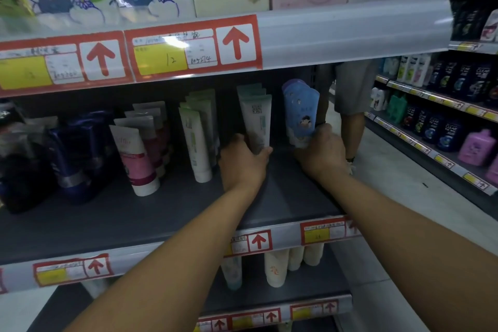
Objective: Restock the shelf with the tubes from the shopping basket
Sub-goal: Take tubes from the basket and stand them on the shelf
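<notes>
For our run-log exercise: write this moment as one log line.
left hand: grips white tube | right hand: grips blue tube | both tubes upright on shelf | basket: not in view

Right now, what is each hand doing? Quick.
Left hand: grips the base of the white tube on the shelf.
Right hand: fingers curled round the bottom of the blue tube.

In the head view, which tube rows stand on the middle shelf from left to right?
Dark blue tubes → pink-and-white tubes → green-and-white tubes → white tubes, gripped by the left hand → blue tubes, held by the right hand.
</notes>
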`<state>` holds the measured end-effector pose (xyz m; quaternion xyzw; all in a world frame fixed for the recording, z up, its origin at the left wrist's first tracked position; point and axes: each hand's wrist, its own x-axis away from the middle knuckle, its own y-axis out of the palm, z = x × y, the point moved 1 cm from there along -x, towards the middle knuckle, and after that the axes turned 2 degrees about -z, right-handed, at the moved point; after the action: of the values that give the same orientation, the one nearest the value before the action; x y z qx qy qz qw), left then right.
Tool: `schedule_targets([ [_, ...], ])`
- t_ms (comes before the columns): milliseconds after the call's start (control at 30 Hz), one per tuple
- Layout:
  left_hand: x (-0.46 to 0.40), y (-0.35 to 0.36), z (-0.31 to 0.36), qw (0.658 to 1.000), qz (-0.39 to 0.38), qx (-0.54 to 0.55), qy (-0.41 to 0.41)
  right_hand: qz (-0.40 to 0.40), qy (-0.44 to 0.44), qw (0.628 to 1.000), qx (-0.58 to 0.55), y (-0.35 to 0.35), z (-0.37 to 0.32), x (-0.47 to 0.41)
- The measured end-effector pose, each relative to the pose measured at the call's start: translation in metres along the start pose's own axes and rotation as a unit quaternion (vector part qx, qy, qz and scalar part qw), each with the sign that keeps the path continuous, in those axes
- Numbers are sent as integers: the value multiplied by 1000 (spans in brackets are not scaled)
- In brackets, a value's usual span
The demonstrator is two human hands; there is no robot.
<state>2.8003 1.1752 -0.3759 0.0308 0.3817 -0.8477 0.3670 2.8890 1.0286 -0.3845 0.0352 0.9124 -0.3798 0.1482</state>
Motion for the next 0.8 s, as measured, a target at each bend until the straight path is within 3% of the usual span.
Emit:
schedule_targets([
  [500,25,-23,5,993,-110,-41,-15,-76,18,996,48,-24,-6,27],
  [800,82,-85,10,990,-103,-65,73,-19,-65,993,100,-66,-28,111],
])
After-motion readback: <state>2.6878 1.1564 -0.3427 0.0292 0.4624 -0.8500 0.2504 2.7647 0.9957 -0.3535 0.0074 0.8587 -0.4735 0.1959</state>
